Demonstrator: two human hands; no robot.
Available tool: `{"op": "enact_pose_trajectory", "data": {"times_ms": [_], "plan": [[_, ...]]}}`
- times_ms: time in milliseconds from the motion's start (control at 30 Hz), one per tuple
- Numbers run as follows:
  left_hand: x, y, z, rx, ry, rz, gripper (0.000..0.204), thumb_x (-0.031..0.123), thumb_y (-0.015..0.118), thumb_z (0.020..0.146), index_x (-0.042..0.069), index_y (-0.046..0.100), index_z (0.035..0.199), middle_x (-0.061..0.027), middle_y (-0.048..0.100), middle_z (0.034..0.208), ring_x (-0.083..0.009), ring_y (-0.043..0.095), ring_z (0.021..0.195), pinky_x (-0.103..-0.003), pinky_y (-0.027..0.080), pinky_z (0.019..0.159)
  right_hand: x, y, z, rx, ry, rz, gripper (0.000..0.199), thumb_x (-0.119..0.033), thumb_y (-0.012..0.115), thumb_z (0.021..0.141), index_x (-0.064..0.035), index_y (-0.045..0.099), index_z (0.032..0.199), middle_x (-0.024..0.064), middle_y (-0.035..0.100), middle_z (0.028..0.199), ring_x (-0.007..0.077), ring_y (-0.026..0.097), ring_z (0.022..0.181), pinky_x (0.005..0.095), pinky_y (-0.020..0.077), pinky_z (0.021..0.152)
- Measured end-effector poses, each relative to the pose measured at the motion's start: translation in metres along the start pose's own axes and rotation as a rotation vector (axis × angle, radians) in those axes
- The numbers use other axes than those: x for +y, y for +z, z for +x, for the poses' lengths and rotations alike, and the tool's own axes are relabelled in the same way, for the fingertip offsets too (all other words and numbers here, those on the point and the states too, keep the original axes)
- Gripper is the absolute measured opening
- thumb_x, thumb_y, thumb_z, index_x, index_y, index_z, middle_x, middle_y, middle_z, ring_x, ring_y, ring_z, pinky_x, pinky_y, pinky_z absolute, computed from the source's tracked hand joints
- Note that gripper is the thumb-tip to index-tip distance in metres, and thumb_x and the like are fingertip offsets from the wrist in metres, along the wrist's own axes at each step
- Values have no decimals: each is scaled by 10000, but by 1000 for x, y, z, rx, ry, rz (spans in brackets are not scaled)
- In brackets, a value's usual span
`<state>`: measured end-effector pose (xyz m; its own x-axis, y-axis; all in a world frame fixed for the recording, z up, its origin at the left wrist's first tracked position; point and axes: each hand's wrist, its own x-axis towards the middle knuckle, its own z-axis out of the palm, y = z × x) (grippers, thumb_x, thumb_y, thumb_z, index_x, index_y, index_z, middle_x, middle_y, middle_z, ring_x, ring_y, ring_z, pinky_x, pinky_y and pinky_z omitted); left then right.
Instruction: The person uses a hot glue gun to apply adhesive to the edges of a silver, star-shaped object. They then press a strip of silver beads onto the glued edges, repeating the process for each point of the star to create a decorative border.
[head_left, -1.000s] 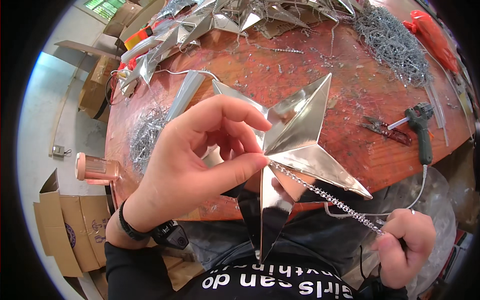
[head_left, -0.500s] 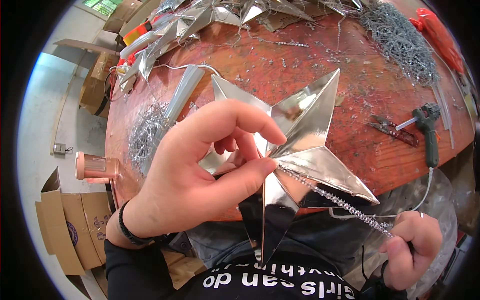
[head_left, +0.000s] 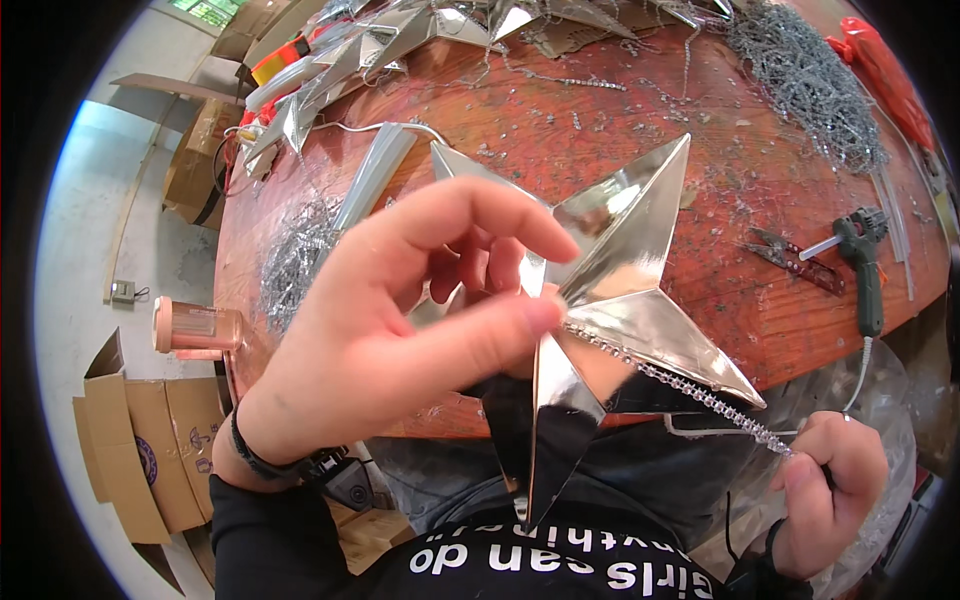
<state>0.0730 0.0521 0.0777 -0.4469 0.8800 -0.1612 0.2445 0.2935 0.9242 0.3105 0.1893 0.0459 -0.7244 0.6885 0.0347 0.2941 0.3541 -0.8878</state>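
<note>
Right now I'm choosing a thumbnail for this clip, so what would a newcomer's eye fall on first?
The big mirror-bright silver star at the centre, pinched by the left hand. From its middle a sparkly bead strand runs taut to the right hand at lower right. Behind lies a reddish wooden table, with more silver stars at its far left and a green glue gun at right.

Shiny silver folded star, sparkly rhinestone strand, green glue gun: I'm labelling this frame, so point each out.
Shiny silver folded star [head_left: 625,235], head view, upper right arm.
Sparkly rhinestone strand [head_left: 690,388], head view, mid-length.
Green glue gun [head_left: 868,275], head view, handle.
</note>
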Motion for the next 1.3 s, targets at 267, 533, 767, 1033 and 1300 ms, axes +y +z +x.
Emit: {"op": "enact_pose_trajectory", "data": {"times_ms": [267, 533, 767, 1033, 1300], "plan": [[-21, -11, -13, 83, 601, 678, 282, 238, 531, 932, -15, 654, 943, -149, 605, 975, -252, 592, 887, -343, 466, 775, 1, 0, 2, -3, 13, 17, 120, -17, 520, 666, -29, 447, 572, 39, 442, 558, 127, 382, 519, 269, 272, 502], [-31, -10, -8, 30, 843, 943, 654, 597, 477, 854, -23, 659, 957, -137, 647, 953, -323, 625, 899, -388, 526, 768, 2, -3, 2, -23, 21, 2, 131, -22, 532, 702, -20, 465, 589, 36, 444, 561, 118, 390, 515, 268, 269, 492], [-31, -4, -11, 75, 890, 1010, 614, 567, 512, 835, -21, 652, 942, -135, 644, 942, -325, 635, 872, -383, 542, 747, 28, -9, 4, 19, -64, -16, 168, -11, 660, 692, -16, 516, 606, 30, 435, 502, 119, 368, 442, 271, 252, 434], [-33, -1, -13, 71, 851, 1041, 633, 570, 475, 871, -36, 624, 977, -164, 637, 974, -361, 629, 923, -415, 527, 782, 39, -12, 8, -45, 141, 139, 185, -17, 662, 766, 6, 534, 634, 5, 445, 528, 71, 376, 492, 251, 262, 458], [-34, 1, -15, 85, 814, 1056, 639, 573, 463, 874, -34, 619, 1000, -168, 631, 1001, -359, 620, 955, -410, 512, 808, 46, -8, 12, -77, 138, 185, 192, -37, 684, 775, 4, 559, 636, -7, 481, 543, 52, 397, 494, 233, 277, 455]]}}
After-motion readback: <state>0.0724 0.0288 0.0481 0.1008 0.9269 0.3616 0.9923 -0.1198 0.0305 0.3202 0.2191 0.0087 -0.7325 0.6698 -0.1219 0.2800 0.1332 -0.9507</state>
